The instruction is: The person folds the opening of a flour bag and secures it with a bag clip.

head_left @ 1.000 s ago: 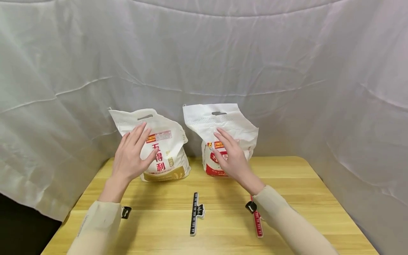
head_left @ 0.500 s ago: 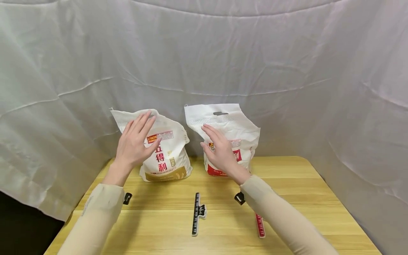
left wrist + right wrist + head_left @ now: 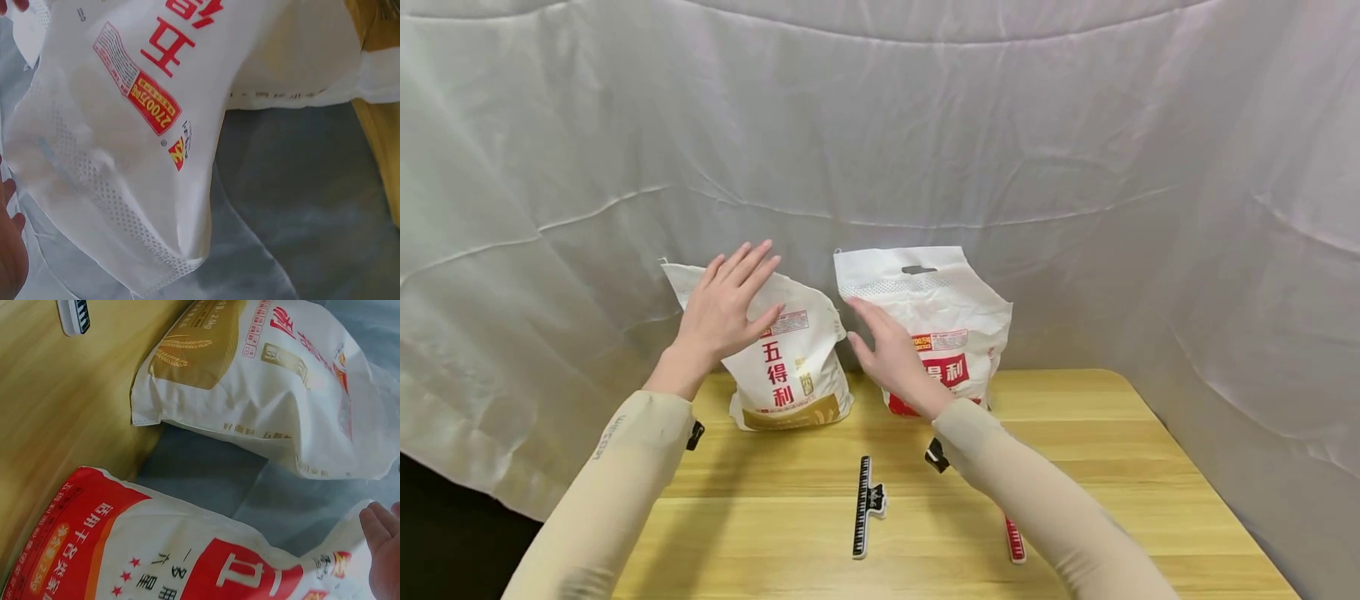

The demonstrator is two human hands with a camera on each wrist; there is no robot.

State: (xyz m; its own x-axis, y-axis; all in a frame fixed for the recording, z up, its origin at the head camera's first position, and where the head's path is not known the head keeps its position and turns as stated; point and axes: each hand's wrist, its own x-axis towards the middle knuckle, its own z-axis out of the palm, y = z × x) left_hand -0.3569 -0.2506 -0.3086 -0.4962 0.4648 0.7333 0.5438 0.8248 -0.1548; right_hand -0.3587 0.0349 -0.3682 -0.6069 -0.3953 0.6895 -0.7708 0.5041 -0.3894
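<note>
Since the earlier frame, the left hand (image 3: 722,308) has been raised and the right hand (image 3: 889,354) shifted left. In the head view, the left hand's fingers are extended before the gold-banded bag (image 3: 793,362), far left on the tabletop (image 3: 1075,467); the right hand's are straightened before the red-banded bag (image 3: 958,329), to its right. Whether either bag is touched cannot be told. Nearer, a black clip (image 3: 861,510) is laid; a red clip (image 3: 1015,542) is partly hidden by the right sleeve (image 3: 1045,500). In the left wrist view, the gold-banded bag is shown against grey cloth (image 3: 269,187). In the right wrist view, both bags are seen.
</note>
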